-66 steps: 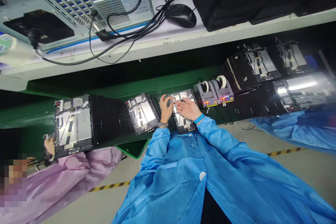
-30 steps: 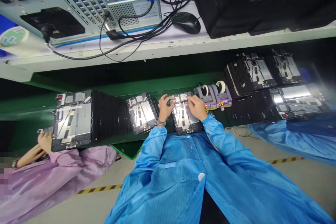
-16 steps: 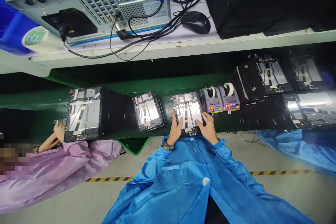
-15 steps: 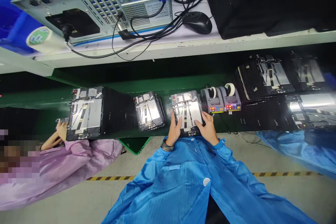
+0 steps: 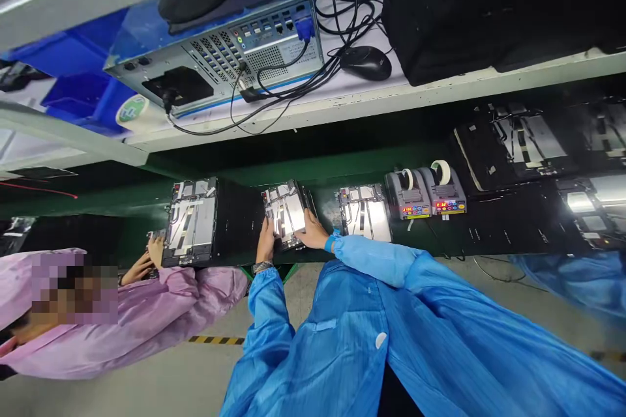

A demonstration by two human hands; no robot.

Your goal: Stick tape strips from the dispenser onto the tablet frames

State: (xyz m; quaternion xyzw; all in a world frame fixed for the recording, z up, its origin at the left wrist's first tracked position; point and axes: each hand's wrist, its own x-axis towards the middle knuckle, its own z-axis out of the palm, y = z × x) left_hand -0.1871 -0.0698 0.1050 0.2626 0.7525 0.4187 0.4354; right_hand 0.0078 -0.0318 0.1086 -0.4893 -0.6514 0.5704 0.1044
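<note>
An opened tablet chassis (image 5: pixel 283 212) with silver shielding lies on the green conveyor belt (image 5: pixel 323 169) in front of me. My left hand (image 5: pixel 265 242) grips its near left edge. My right hand (image 5: pixel 309 234) holds its near right corner, fingers curled on the frame. To the right, a second opened tablet (image 5: pixel 366 212) lies flat, untouched. Both my arms are in blue sleeves.
Two tape dispensers (image 5: pixel 425 192) stand right of the tablets. More opened units (image 5: pixel 528 140) lie far right. At left a person in a pink coat has a hand (image 5: pixel 155 251) at another unit (image 5: pixel 192 221). A shelf above carries a computer case (image 5: pixel 215 58), a mouse (image 5: pixel 366 62) and cables.
Both my hands left the tablet beside the tape dispensers and moved left to the neighbouring tablet, which they now hold. The view swung left.
</note>
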